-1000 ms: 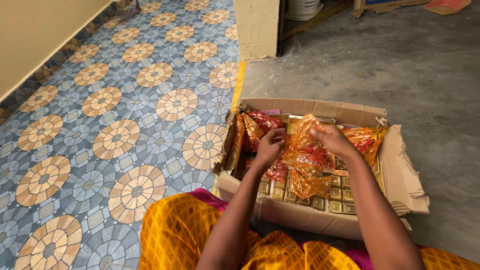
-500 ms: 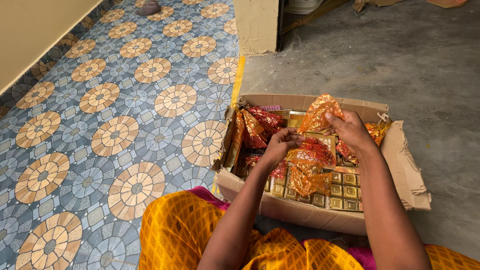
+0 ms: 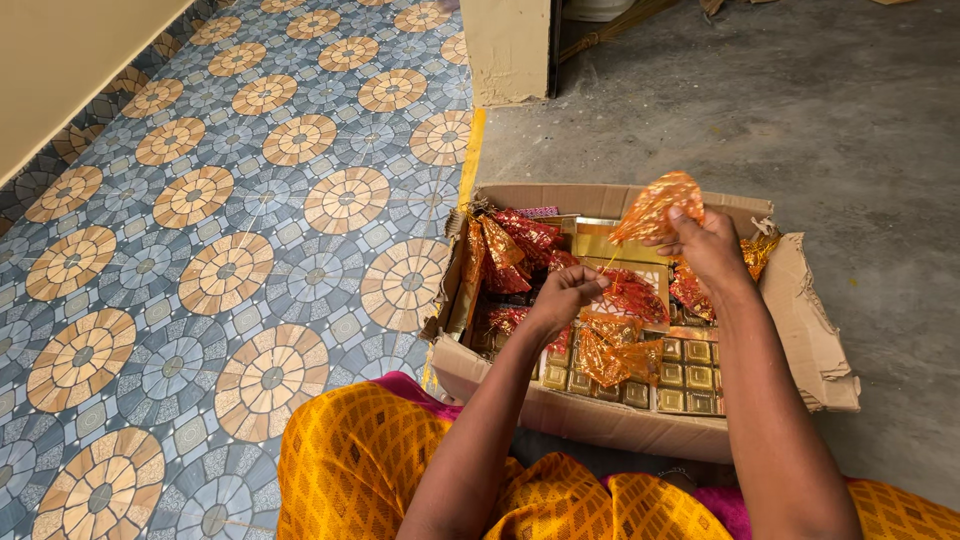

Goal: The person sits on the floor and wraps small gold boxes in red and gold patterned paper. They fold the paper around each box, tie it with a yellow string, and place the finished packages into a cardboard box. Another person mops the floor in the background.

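My right hand [image 3: 706, 246] holds an orange net pouch [image 3: 655, 205] raised over the far side of an open cardboard box [image 3: 590, 420]. Lower and to the left, my left hand [image 3: 562, 298] has its fingertips pinched together, seemingly on a thin string that runs down from that pouch. It hovers just above a red net pouch [image 3: 632, 296]. Inside the box lie rows of small gold boxes [image 3: 682, 376], several more orange pouches [image 3: 612, 360] and red pouches [image 3: 522, 245].
The box stands on a grey concrete floor [image 3: 800, 110], with its right flap [image 3: 812, 320] torn and bent outward. Patterned blue and orange tiles [image 3: 230, 250] lie to the left. A cream pillar [image 3: 508, 50] rises beyond the box. My yellow garment [image 3: 350, 470] fills the bottom.
My right hand has lifted the orange pouch up and to the right, away from my left hand. The left hand has stayed low over the pouches in the box.
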